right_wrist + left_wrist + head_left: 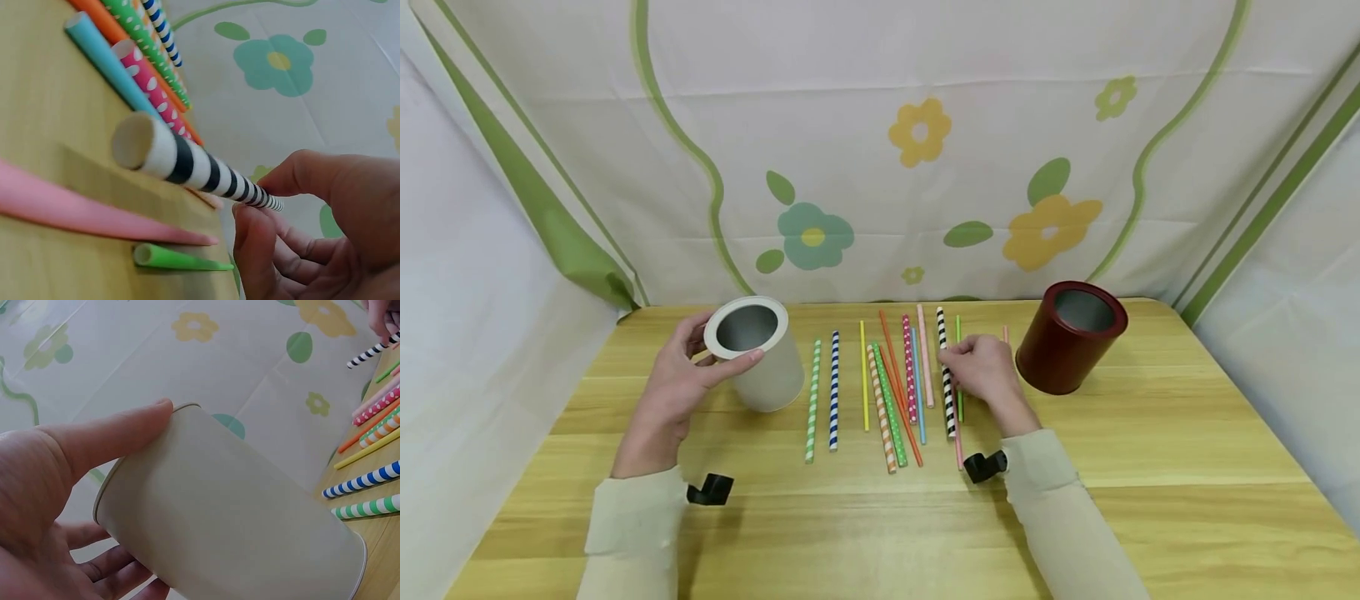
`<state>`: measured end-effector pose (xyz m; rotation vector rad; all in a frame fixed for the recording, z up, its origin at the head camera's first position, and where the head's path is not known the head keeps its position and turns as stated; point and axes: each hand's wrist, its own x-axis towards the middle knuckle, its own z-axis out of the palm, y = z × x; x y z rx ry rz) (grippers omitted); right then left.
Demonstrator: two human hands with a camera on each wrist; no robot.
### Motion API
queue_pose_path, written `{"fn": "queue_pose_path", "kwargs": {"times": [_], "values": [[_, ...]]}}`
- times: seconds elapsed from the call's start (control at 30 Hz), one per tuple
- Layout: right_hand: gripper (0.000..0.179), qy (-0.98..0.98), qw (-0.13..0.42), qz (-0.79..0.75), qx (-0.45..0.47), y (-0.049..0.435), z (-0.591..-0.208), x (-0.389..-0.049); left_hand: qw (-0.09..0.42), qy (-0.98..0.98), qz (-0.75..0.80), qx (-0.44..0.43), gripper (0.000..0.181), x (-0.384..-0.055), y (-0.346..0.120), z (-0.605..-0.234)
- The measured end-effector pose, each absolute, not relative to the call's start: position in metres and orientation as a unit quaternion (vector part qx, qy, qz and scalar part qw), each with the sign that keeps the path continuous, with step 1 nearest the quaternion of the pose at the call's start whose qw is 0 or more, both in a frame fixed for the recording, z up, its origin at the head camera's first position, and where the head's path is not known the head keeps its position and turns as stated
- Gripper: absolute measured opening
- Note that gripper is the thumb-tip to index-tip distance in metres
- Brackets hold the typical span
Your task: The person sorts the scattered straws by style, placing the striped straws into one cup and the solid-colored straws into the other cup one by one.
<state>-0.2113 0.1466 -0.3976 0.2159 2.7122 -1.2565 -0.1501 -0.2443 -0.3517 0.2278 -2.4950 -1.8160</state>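
Observation:
My left hand (672, 379) holds a white can (772, 379) near its top rim, thumb along the front and fingers round the far left side. The can stands upright at the left, its mouth uncovered. Between thumb and fingertips, my right hand (988, 373) pinches a black-and-white striped paper straw (951, 421). In the right wrist view the near end of this striped straw (200, 169) is raised off the tabletop. Close beside it lie a thin green straw (960, 407) and a thin pink straw (958, 454), partly hidden by the hand in the head view.
Left of the right hand lie several straws, among them a blue-striped straw (834, 392), a yellow straw (864, 375) and a pink dotted straw (911, 367). A dark red can (1052, 354) stands at the right. Behind the wooden table (820, 533) hangs a flowered curtain (850, 158).

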Motion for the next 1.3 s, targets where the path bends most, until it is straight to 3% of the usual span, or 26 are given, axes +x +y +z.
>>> {"fn": "queue_pose_path", "kwargs": {"times": [0.5, 0.83, 1.3], "values": [[0.026, 0.828, 0.017, -0.56, 0.039, 0.144, -0.373, -0.204, 0.031, -0.799, -0.595, 0.085, 0.087, -0.147, -0.25, -0.355], [0.016, 0.72, -0.065, -0.691, -0.012, 0.133, -0.356, -0.191, 0.013, -0.8, -0.596, 0.072, 0.092, -0.151, -0.246, -0.353], [0.015, 0.649, -0.1, -0.744, -0.124, 0.062, -0.302, -0.195, 0.006, -0.775, -0.627, 0.072, 0.094, -0.151, -0.243, -0.35]]}}
